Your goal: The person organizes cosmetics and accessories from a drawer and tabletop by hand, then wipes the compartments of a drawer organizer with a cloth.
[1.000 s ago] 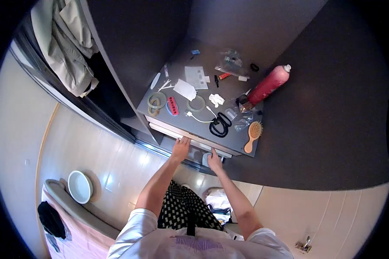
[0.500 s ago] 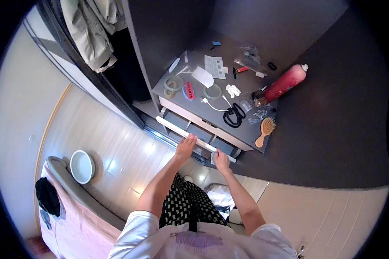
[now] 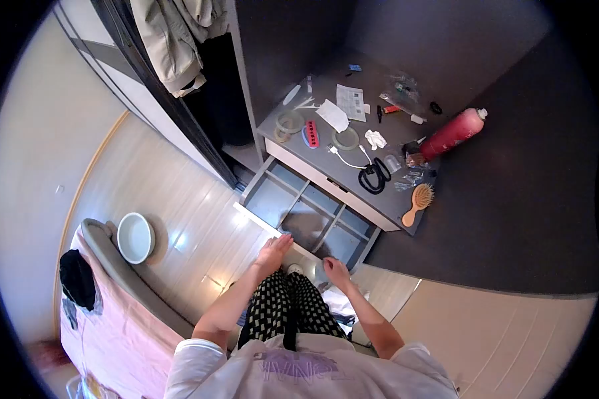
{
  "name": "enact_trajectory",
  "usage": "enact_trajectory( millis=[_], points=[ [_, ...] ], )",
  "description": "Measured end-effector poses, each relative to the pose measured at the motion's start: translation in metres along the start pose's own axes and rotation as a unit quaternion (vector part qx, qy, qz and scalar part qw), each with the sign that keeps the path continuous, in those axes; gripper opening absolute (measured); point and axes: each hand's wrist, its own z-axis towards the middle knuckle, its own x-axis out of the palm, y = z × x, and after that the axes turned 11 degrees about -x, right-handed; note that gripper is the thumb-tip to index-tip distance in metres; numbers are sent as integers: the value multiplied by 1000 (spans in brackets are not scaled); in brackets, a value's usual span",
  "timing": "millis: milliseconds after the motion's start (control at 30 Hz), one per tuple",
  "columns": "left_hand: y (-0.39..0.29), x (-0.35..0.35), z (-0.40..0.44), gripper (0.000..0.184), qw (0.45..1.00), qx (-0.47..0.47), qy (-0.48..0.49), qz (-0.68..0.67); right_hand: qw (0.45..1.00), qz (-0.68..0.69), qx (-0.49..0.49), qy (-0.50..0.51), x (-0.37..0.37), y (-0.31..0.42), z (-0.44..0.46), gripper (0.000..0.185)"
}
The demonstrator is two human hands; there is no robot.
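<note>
A shallow divided drawer (image 3: 291,198) stands pulled out below the dark cabinet top. My left hand (image 3: 273,254) rests at the middle of its pale front edge (image 3: 254,219), fingers stretched out against it. Further right along that edge is my right hand (image 3: 337,271), its fingers curled in; what lies inside them is hidden. Grey dividers (image 3: 324,235) split the drawer into several compartments, and a dark shadow falls across the middle ones.
On the cabinet top (image 3: 319,166) lie a wooden hairbrush (image 3: 419,203), a red spray can (image 3: 454,135), a white cable (image 3: 350,161), a black coil (image 3: 375,175), bangles (image 3: 345,138) and papers (image 3: 350,102). A basin (image 3: 136,237) sits on the floor at left, beside a pink-covered bed (image 3: 123,332).
The drawer has slid out much further toward me, showing its compartments. Both hands have come back with its front edge. The view has shifted slightly.
</note>
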Motion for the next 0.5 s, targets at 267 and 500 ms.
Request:
enact_trajectory(
  millis=[267, 500],
  points=[
    [6, 7, -57, 66, 999, 14, 52, 6, 991, 93, 40, -91, 2, 1, -20, 29],
    [17, 19, -70, 55, 994, 35, -26, -102, 949, 225, 131, -179, 14, -9, -31, 30]
  ],
)
